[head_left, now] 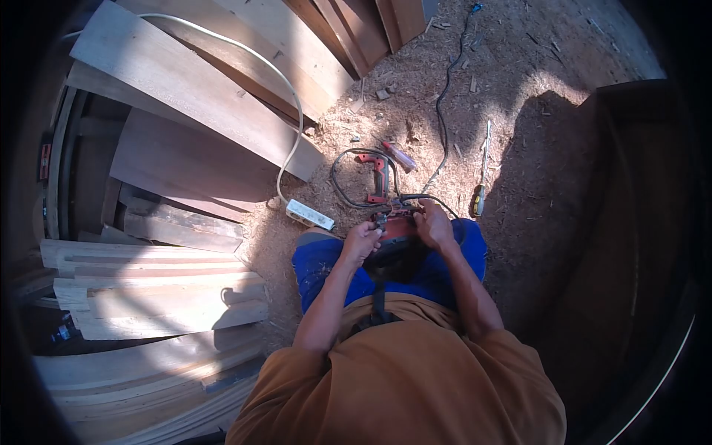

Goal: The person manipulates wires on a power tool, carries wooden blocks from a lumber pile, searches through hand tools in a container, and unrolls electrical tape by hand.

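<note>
Pinching small part [380, 221] — left hand [361, 243] | right hand [435, 225] — touching red tool body [398, 229], grip unclear

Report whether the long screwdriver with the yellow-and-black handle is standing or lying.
Lying: the screwdriver stretches lengthwise along the brown, sawdust-strewn ground.

The tool body [397, 229] is matt red plastic; the handle part [380, 178] is red and black plastic. The yellow-and-black screwdriver [480, 195] has a smooth metal shaft. The power strip [310, 214] is smooth white plastic. The boards [200, 89] are matt wood. The ground [512, 52] is rough, strewn with wood chips [383, 94].
</note>
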Motion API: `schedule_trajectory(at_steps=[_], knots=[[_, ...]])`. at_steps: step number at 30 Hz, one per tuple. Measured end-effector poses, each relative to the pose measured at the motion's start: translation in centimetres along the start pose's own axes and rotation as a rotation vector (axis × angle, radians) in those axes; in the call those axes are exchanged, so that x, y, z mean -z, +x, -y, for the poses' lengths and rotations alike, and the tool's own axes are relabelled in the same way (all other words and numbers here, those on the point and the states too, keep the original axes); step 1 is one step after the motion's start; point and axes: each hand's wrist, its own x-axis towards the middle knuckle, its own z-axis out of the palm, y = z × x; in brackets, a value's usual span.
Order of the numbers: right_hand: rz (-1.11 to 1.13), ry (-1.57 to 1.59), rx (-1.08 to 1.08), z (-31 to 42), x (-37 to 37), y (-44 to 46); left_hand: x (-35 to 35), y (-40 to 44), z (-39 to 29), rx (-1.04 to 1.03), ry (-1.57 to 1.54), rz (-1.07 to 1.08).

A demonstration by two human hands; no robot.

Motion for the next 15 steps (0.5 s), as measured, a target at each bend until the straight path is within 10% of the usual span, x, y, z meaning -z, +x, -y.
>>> schedule_trajectory(at_steps=[15], knots=[[-0.027,0.013,0.026,-1.2,0.3,-0.6,-0.3,0.4,0.9,-0.015,0.014,-0.056]])
